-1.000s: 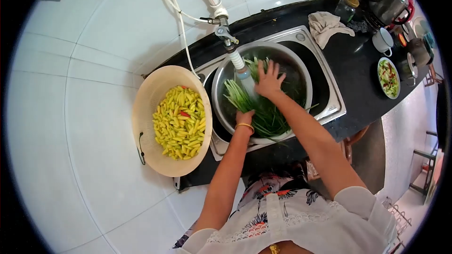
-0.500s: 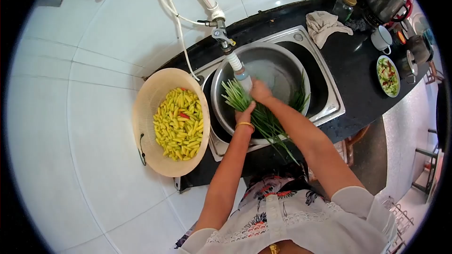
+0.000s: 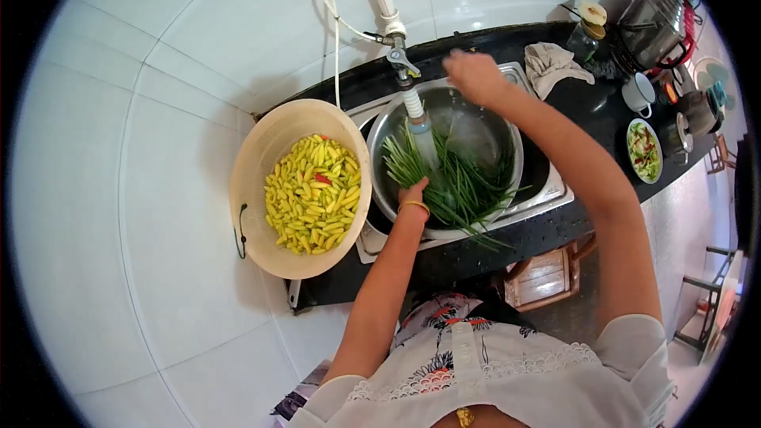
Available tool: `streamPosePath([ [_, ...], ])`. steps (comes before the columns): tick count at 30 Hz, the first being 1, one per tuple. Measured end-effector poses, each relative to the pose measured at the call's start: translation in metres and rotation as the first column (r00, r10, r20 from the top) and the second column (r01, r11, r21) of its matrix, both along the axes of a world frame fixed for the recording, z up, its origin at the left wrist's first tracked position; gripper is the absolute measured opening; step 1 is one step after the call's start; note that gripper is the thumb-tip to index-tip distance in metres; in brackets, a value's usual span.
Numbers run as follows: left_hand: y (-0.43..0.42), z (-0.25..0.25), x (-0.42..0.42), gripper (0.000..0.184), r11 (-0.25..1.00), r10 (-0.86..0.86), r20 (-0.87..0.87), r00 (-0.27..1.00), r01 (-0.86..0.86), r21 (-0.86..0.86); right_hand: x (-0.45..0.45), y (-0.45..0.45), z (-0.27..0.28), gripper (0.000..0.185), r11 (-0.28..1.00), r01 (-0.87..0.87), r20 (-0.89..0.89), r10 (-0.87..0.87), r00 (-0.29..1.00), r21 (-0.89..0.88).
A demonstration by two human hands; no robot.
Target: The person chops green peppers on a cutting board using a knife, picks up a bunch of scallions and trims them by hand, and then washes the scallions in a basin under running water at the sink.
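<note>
My left hand [image 3: 413, 193] is closed around a bunch of long green garlic chives [image 3: 456, 186], gripping it near the pale stem ends. The bunch lies across a round steel basin [image 3: 519, 143] set in the sink, and some leaf tips hang over its front rim. Water runs onto the stems from the tap's white ribbed hose [image 3: 413, 105]. To the right of the tap [image 3: 402, 59], my right hand [image 3: 476, 79] is raised above the basin's back rim, apart from the chives. Its fingers look curled and slightly blurred; whatever they hold, if anything, is hidden.
Left of the sink stands a beige basket [image 3: 247, 182] of yellow-green chilies [image 3: 313, 198]. On the dark counter [image 3: 583, 123] to the right are a crumpled cloth [image 3: 555, 67], a glass jar [image 3: 584, 40], a white mug [image 3: 637, 93] and a plate of cut vegetables [image 3: 644, 150].
My right hand has left the chives and moved up and right, past the tap. My left hand still holds the bunch, which is now more spread out. The view has shifted slightly.
</note>
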State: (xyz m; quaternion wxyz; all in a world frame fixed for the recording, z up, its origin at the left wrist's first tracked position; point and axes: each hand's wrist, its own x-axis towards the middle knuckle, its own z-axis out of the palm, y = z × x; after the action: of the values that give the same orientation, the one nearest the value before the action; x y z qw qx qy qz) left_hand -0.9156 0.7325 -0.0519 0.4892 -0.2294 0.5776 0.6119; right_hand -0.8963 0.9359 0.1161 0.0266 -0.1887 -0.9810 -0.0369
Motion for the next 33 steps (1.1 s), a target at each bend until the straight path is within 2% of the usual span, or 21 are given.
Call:
streamPosePath([
  [2,-0.002,-0.007,-0.001,0.064,0.997,0.03,0.062,0.998,-0.034,0.062,-0.008,0.0,0.024,0.048,0.983,-0.163,-0.194,0.176,0.965,0.082],
  [3,-0.003,-0.008,-0.001,0.064,0.999,0.029,0.062,0.998,-0.031,0.041,-0.014,0.001,0.033,0.048,0.982,-0.168,-0.193,0.181,0.964,0.082],
  [5,-0.004,-0.017,-0.001,0.064,0.999,0.028,0.062,0.998,-0.029,0.017,-0.029,0.003,0.045,0.053,0.769,-0.487,-0.096,0.569,0.817,0.415],
  [6,-0.004,-0.023,-0.002,0.065,1.0,0.002,0.055,0.998,-0.002,-0.002,-0.036,0.005,0.045,0.053,0.769,-0.488,-0.096,0.569,0.817,0.413],
  [9,-0.007,-0.037,-0.001,0.067,0.996,-0.059,0.048,0.997,0.062,-0.058,-0.052,0.009,0.042,0.043,0.542,-0.739,0.161,0.752,0.639,0.4],
  [10,-0.007,-0.037,-0.002,0.068,0.992,-0.092,0.043,0.995,0.096,-0.086,-0.057,0.009,0.041,0.043,0.544,-0.739,0.159,0.753,0.639,0.398],
  [12,-0.009,-0.036,-0.003,0.07,0.989,-0.116,0.038,0.993,0.119,-0.084,-0.067,0.01,0.038,0.033,0.538,-0.782,0.334,0.709,0.622,0.314],
  [13,-0.009,-0.033,-0.003,0.071,0.987,-0.139,0.031,0.99,0.141,-0.079,-0.066,0.013,0.037,0.022,0.484,-0.798,0.183,0.802,0.569,0.358],
  [14,-0.009,-0.031,-0.004,0.071,0.987,-0.138,0.033,0.99,0.141,-0.081,-0.068,0.013,0.036,0.022,0.485,-0.799,0.183,0.802,0.568,0.356],
  [16,-0.008,-0.027,-0.004,0.074,0.985,-0.131,0.036,0.991,0.134,-0.112,-0.074,-0.001,0.047,0.017,0.546,-0.785,0.367,0.693,0.62,0.293],
  [20,-0.007,-0.034,-0.003,0.08,0.992,-0.109,0.029,0.994,0.11,-0.064,-0.082,-0.02,0.046,0.026,0.693,-0.68,0.427,0.555,0.714,0.237],
  [22,-0.005,-0.033,-0.003,0.086,0.993,-0.058,0.011,0.998,0.059,-0.099,-0.084,-0.019,0.034,0.033,0.735,-0.626,0.261,0.571,0.779,0.26],
  [23,-0.004,-0.033,-0.004,0.086,0.993,-0.059,0.012,0.998,0.06,-0.099,-0.079,-0.018,0.028,0.033,0.736,-0.626,0.262,0.57,0.779,0.26],
  [25,-0.003,-0.023,-0.008,0.087,0.995,0.008,0.051,0.999,-0.003,-0.098,-0.057,-0.012,0.006,0.041,0.789,-0.557,-0.326,0.614,0.719,0.259],
  [27,-0.002,-0.034,-0.014,0.085,0.997,0.042,0.058,0.997,-0.038,-0.068,-0.027,-0.023,-0.024,0.039,0.96,-0.277,-0.73,0.218,0.648,0.04],
  [28,0.0,-0.039,-0.018,0.084,0.996,0.077,0.061,0.995,-0.074,-0.045,-0.015,-0.024,-0.052,0.035,0.98,-0.052,-0.722,-0.106,0.684,-0.193],
  [29,0.003,-0.04,-0.02,0.079,0.995,0.094,0.049,0.994,-0.092,-0.038,-0.006,-0.023,-0.086,0.034,0.893,0.175,-0.638,-0.422,0.643,-0.415],
  [30,0.004,-0.043,-0.022,0.079,0.995,0.092,0.05,0.994,-0.09,-0.042,0.001,-0.019,-0.113,0.038,0.786,0.367,-0.358,-0.571,0.739,-0.497],
  [31,0.005,-0.047,-0.024,0.077,0.99,0.126,0.074,0.989,-0.131,0.059,0.005,-0.017,-0.139,0.042,0.654,0.563,-0.039,-0.669,0.742,-0.505],
  [32,0.006,-0.052,-0.027,0.076,0.973,0.155,0.099,0.983,-0.169,0.158,0.006,-0.022,-0.167,0.047,0.652,0.615,0.035,-0.673,0.738,-0.444],
  [33,0.007,-0.06,-0.031,0.076,0.975,0.148,0.095,0.984,-0.161,0.155,0.007,-0.028,-0.185,0.052,0.65,0.66,0.106,-0.678,0.728,-0.377],
])
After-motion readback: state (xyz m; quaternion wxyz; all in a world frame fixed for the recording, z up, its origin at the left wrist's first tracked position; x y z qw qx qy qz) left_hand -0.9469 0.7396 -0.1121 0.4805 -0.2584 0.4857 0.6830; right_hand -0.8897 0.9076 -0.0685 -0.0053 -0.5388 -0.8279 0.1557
